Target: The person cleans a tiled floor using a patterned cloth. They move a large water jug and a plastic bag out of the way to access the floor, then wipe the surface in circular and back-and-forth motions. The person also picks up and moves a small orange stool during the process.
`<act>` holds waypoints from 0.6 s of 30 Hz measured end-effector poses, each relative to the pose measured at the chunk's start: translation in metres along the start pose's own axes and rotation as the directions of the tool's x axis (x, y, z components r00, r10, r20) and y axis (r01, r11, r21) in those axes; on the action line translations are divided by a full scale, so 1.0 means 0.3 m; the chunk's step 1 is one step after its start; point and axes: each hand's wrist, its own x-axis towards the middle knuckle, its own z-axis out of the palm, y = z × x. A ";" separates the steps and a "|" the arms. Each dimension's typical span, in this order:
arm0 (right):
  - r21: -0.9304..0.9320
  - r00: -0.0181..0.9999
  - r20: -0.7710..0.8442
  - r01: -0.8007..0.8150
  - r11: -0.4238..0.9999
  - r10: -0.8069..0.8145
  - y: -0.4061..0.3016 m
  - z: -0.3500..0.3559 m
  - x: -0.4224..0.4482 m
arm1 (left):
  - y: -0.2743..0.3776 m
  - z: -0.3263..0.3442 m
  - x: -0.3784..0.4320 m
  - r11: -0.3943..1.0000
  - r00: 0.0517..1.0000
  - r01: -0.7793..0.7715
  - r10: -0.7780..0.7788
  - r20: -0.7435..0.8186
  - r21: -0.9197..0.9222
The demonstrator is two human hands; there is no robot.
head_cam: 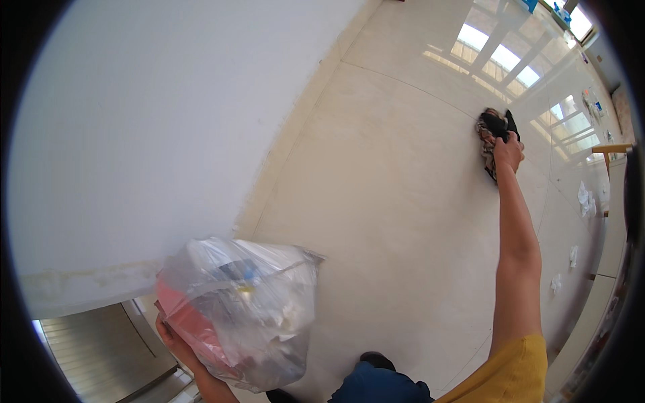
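My left hand [174, 340] holds the side of a bulging clear plastic bag [252, 307] at the lower left. A pink-red plastic piece and pale crumpled things show through its film; part of the hand is behind the bag. With my arm stretched out to the upper right, my right hand [509, 153] is closed on a bunched patterned cloth item with black parts [488, 136], held over the tiled floor. Whether the cloth item touches the floor, I cannot tell.
A white wall [151, 126] runs along the left, above glossy cream floor tiles [383, 201]. Crumpled white tissues [585, 199] lie on the floor at right, beside pale furniture [612, 216] with a wooden part. A doorway with a ribbed surface [95, 347] shows at lower left.
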 end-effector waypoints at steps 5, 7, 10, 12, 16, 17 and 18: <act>0.313 0.733 -0.160 0.673 0.671 -0.661 0.085 -0.073 -0.441 | 0.041 0.026 -0.020 0.964 0.987 -0.163 0.162 0.020 0.209; 0.380 0.513 -0.163 0.821 0.426 -0.843 0.026 -0.122 -0.713 | 0.034 0.034 -0.013 0.966 0.986 -0.166 0.157 0.062 0.196; 0.532 0.126 -0.077 0.844 0.066 -0.989 -0.068 -0.080 -1.011 | 0.042 0.050 -0.009 0.993 0.995 -0.076 0.070 0.071 0.085; 0.555 -0.098 0.430 0.813 0.177 -0.898 -0.248 -0.075 -1.108 | 0.025 0.027 0.002 0.995 0.998 0.049 -0.045 0.045 -0.085; 0.239 0.195 0.305 0.932 0.273 -0.932 -0.460 0.000 -0.924 | 0.085 0.067 -0.036 1.000 0.999 -0.003 0.003 0.037 0.009; 0.056 0.462 0.063 0.883 0.466 -0.885 -0.458 0.168 -0.813 | 0.058 0.066 -0.009 0.996 0.995 -0.058 0.052 0.081 0.072; 0.300 0.373 0.279 0.842 0.449 -0.885 -0.512 -0.024 -0.756 | 0.052 0.004 -0.009 0.979 0.992 -0.114 0.104 0.066 0.168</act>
